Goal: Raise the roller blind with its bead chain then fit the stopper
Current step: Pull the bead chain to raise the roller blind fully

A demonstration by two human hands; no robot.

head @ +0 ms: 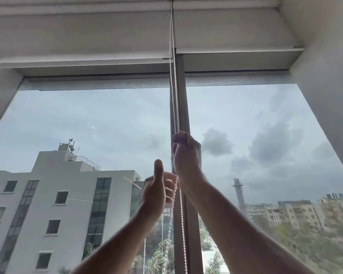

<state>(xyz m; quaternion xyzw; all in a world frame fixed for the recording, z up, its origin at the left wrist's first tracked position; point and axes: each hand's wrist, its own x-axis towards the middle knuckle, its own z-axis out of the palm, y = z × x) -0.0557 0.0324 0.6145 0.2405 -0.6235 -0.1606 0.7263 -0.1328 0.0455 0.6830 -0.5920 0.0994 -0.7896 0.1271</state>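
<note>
A white bead chain (174, 99) hangs in two strands along the grey window mullion (183, 107). Two pale roller blinds sit rolled high at the top: the left blind (77, 36) and the right blind (236, 30), each ending in a bottom bar. My right hand (186, 155) is raised and pinches the chain between thumb and fingers. My left hand (158, 188) is lower, thumb up, fingers curled around the other strand. Both strands carry on below my hands. No stopper is visible.
The glass shows a grey office building (63, 210) at left and a city skyline (297, 210) at right under cloudy sky. A white wall (329, 76) closes the right side of the window recess. The window frame's top rail (107, 84) runs just under the blinds.
</note>
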